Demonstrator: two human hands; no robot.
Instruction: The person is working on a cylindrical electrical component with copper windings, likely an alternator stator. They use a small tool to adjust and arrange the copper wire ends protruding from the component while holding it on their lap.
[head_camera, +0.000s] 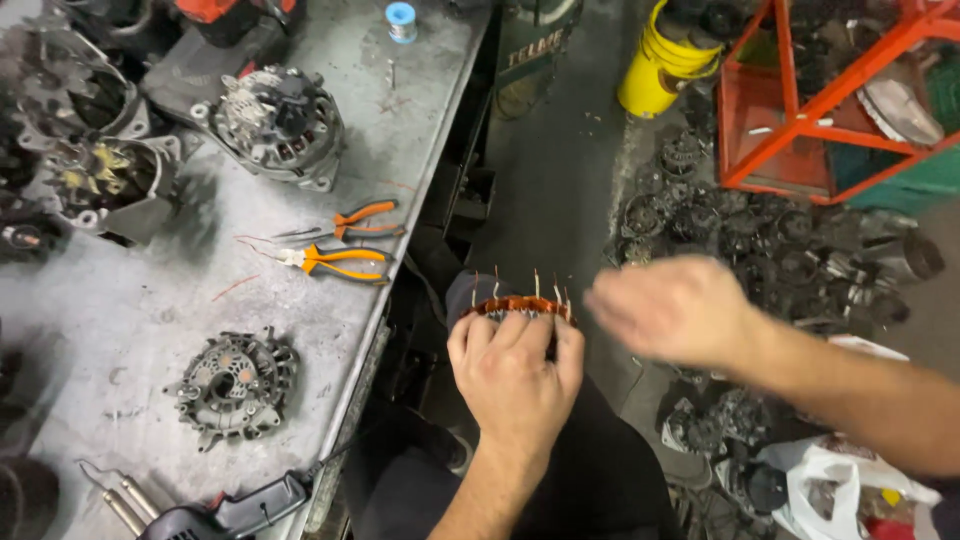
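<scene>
**A:** Start at the hands. What has the left one got?

**B:** The left hand (515, 375) is clamped over a copper-wound stator ring (520, 306), fingers curled across its top edge, held over the person's lap just off the right edge of the metal workbench (130, 310). The right hand (672, 305) hangs just right of the ring, not touching it. It is blurred, so I cannot tell whether its fingers are spread or closed, and I see nothing in it.

**A:** How would that ring handle?

**B:** My guess is stiff and fairly heavy for its size, being an iron core with copper windings. The thin wire leads standing up from its rim look easy to bend or snap, and the winding coating could scratch. I would grip it by the outer core, as the left hand does, and keep clear of the leads.

**A:** And outward from there?

**B:** On the workbench, left of the ring, lie orange-handled pliers (335, 260) and a second pair just beyond them. Nearer the person sits an alternator housing (235, 385), and at the bench's near edge a soldering gun (235, 515). At the far side of the bench sits a whole alternator (278, 125). Right of the ring, on the floor, are a heap of dark alternator parts (770, 245), an orange metal frame (800, 110) and a yellow bucket (660, 65).

**A:** Anything hidden?

**B:** Most of the ring sits behind the left hand. The soldering gun is cut off by the picture's edge.
</scene>
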